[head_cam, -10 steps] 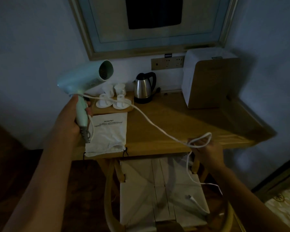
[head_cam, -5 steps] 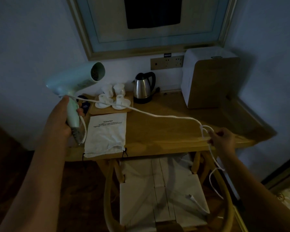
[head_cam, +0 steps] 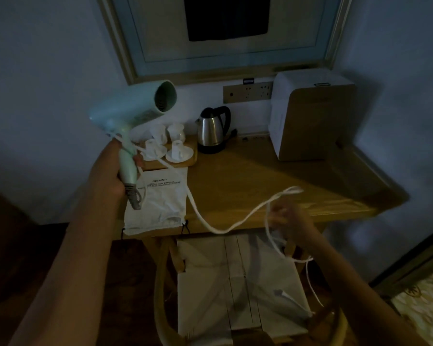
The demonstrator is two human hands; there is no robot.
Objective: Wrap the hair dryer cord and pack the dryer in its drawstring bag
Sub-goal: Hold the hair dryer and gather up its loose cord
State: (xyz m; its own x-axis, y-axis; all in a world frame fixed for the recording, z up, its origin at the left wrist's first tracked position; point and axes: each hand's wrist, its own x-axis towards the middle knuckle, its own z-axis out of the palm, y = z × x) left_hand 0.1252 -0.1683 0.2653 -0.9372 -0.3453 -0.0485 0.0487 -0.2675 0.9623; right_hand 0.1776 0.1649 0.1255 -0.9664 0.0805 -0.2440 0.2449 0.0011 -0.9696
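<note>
My left hand [head_cam: 110, 171] grips the handle of a pale mint hair dryer [head_cam: 133, 108], held up at the left with its nozzle facing right and back. Its white cord [head_cam: 200, 216] leaves the handle, sags over the table's front edge and rises to my right hand [head_cam: 291, 224], which is closed on a blurred loop of it. The rest of the cord hangs down, and its plug [head_cam: 280, 293] dangles above the chair seat. The white drawstring bag [head_cam: 158, 198] lies flat on the wooden table [head_cam: 260, 186], just right of the dryer's handle.
A steel kettle [head_cam: 213, 129] and a wooden tray of white cups [head_cam: 170, 146] stand at the table's back. A white and tan appliance [head_cam: 313, 116] fills the back right corner. A chair with a woven seat [head_cam: 235, 283] stands below the table's front edge.
My right hand moved down and left toward me with the cord loop, so the cord went from stretched to sagging. The dryer shifted slightly right and toward the table.
</note>
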